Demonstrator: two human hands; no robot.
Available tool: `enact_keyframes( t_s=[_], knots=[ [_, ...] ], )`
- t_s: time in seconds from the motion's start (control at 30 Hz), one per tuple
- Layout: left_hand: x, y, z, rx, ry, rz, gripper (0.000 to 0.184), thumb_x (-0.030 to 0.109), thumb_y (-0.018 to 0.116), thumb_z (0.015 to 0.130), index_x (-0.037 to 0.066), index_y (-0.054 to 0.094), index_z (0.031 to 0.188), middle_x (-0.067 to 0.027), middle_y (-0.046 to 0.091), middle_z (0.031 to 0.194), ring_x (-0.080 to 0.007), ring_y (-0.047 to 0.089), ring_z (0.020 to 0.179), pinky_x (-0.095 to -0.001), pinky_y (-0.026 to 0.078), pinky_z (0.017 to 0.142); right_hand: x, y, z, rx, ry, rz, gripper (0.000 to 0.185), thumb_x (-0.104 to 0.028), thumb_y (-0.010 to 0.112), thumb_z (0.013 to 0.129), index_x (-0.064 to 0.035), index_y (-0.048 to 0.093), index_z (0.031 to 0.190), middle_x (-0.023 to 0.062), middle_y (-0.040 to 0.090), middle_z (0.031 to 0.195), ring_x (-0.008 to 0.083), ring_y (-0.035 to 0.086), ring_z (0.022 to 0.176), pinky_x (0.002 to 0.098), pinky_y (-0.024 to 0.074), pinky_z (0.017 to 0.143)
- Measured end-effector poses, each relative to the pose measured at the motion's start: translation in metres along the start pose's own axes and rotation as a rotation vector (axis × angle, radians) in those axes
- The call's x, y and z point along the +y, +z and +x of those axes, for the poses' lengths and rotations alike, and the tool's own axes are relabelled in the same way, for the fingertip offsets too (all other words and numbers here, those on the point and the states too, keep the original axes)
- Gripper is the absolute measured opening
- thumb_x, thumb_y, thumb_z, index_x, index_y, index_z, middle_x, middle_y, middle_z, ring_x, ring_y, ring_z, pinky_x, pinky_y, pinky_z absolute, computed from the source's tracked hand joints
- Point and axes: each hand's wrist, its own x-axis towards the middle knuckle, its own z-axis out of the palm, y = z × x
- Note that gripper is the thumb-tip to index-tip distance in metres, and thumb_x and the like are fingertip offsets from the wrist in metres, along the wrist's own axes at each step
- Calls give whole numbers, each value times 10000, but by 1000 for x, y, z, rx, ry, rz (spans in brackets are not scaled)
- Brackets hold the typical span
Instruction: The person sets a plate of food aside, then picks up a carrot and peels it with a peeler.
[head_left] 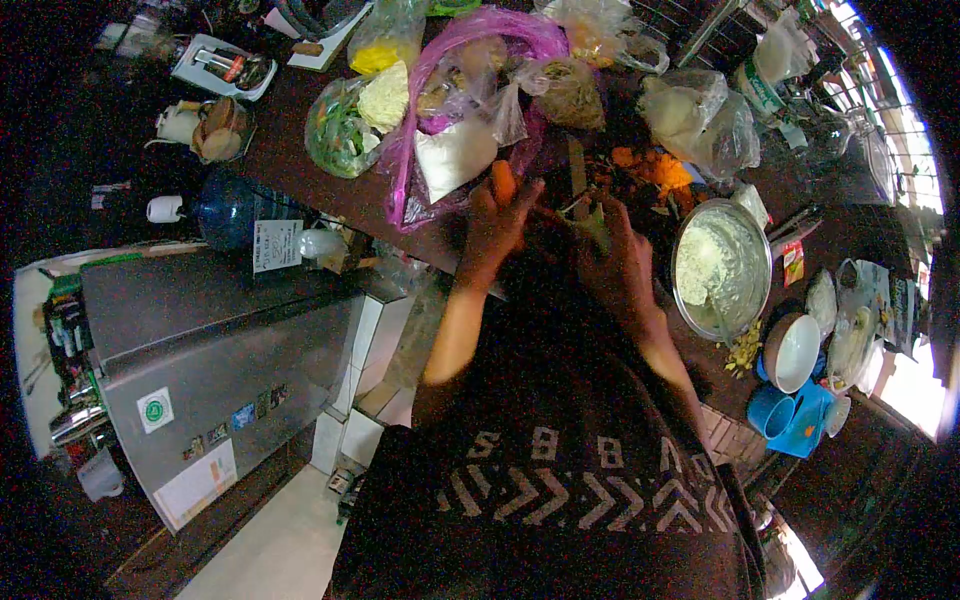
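My left hand [497, 222] is closed around a carrot [503, 183], whose orange end sticks up past the fingers. Close beside it, my right hand [618, 252] grips a pale-handled knife [592, 222]; a narrow strip just beyond the fingers looks like its blade, though dim light blurs the detail. Bright orange carrot pieces [668, 176] lie on the dark table to the right of the hands. Beyond the left hand sits a clear bag of white powder [455, 158] on an opened purple plastic bag [404, 190].
A metal bowl [747, 312] of pale batter stands to the right, near a white bowl [795, 352] and a blue cup [771, 413]. Several plastic bags of food, including a greens bag [335, 135], line the back. A grey fridge [230, 345] stands at left.
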Motion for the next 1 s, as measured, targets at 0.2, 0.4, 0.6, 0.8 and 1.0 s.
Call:
enact_keyframes(
  t_s=[0.2,0.4,0.6,0.8,1.0],
  knots=[
    [-19,-1,8,-51,-270,-385,391,444,613,1026,96,611,849,-5,553,727,-144,500,643,-335,439,620,-8,-1,1,-54,66,47,525,-61,722,894,-123,526,1377,223,744,1040,421,736,936,471,607,747],
    [-20,8,11,50,-168,-773,409,495,542,1057,126,568,882,20,478,699,-118,500,655,-282,441,678,-5,6,-4,-144,-52,116,433,-58,713,933,-91,596,1348,183,741,1161,373,745,1007,405,604,830],
    [-28,15,12,-155,-91,-773,395,472,492,1084,122,558,912,19,513,846,-121,541,788,-296,500,823,-27,-1,5,-180,-130,279,402,-98,704,956,-92,625,1350,194,736,1164,384,743,984,409,599,814],
    [-57,29,14,-59,-203,-823,390,456,469,1093,95,614,1067,-26,607,1019,-151,593,927,-326,496,944,-38,-4,14,-202,-40,67,405,-129,665,988,-86,618,1388,249,723,1097,415,726,956,424,575,767],
    [-58,27,14,-205,-105,-781,428,478,479,1082,76,613,1146,-29,630,1080,-154,600,991,-319,491,901,-55,-6,20,-186,-23,219,410,-142,654,1001,-77,616,1404,222,746,1102,367,751,941,405,581,780]
  ],
)
